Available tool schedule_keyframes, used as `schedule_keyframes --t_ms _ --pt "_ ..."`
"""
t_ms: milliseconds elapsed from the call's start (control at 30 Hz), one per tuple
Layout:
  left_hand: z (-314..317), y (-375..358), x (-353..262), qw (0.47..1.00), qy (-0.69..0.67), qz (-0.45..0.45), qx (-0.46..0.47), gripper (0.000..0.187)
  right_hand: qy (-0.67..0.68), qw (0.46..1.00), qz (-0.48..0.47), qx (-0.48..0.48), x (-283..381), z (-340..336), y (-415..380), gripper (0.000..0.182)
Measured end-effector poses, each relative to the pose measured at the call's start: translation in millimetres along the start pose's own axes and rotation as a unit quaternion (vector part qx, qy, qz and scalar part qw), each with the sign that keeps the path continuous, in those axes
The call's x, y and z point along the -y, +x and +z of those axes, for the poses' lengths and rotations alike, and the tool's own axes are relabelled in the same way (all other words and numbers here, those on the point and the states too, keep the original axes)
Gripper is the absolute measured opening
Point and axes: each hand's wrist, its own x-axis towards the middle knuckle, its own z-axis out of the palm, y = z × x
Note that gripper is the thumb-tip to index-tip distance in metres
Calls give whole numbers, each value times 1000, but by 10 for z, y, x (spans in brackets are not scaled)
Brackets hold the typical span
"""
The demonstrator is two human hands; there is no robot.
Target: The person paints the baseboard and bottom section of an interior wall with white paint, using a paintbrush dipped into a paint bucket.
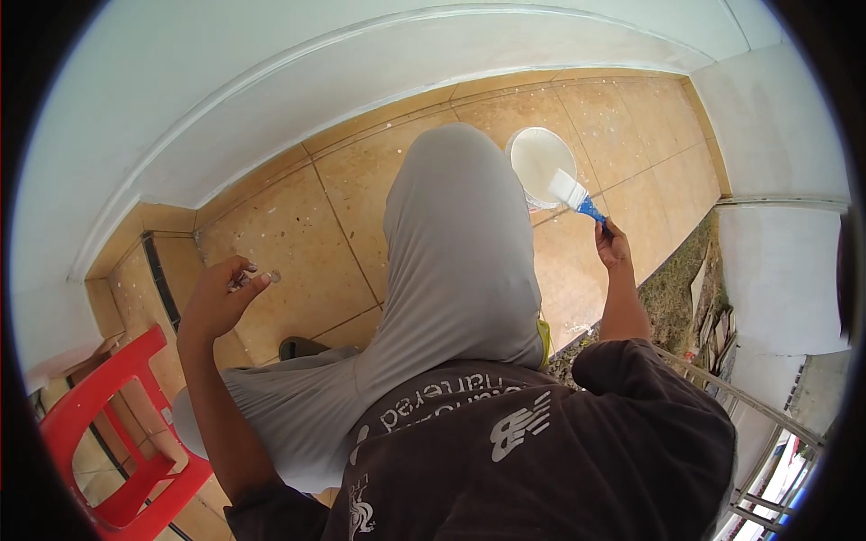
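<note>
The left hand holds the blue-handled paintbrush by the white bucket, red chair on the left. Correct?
Wrong hand: the head view shows the right hand holding the blue-handled paintbrush. The white bucket and red chair are as you say.

The paintbrush (577,197) is wide and flat, with white bristles and a blue handle, and its dark end is held in the right hand (612,243). It lies slanted, the bristles pointing away from the hand, over the near right part of the bucket (534,155); if it touches the rim, I cannot tell. The bucket is round, white and open, standing on the tan tiles (487,113), and whitish inside. Something small and pale (242,279) shows at the left hand (215,299), too unclear to name.
</note>
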Motion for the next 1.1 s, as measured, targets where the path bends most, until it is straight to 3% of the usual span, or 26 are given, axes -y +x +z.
schedule_keyframes --t_ms 200,367,467,567,667,767,900,1000,1100 --pt "-2 -22 46 1000 -7 2 -4 49 56 998 -28 -3 -142 -65 141 17" --pt "50 -22 104 998 57 2 -3 59 109 982 11 155 59 159 465 30" --pt "108 -27 63 998 64 18 -12 57 91 961 3 260 383 919 605 33" --pt "141 34 39 997 63 49 -15 55 94 925 21 368 683 2139 489 34" --pt "66 -18 23 993 33 98 -51 53 75 858 57 506 718 3589 -77 35" --pt "1 -31 30 977 -73 170 -109 50 82 807 110 574 307 4853 -898 34" --pt "-137 -81 -38 903 -316 221 -191 47 50 775 156 611 -807 5857 -2137 19" --pt "-280 -80 -14 750 -543 211 -312 50 51 806 139 574 -1854 6193 -2745 11" --pt "-511 -141 254 690 -605 142 -371 50 45 817 200 539 -2704 6274 -3314 9"
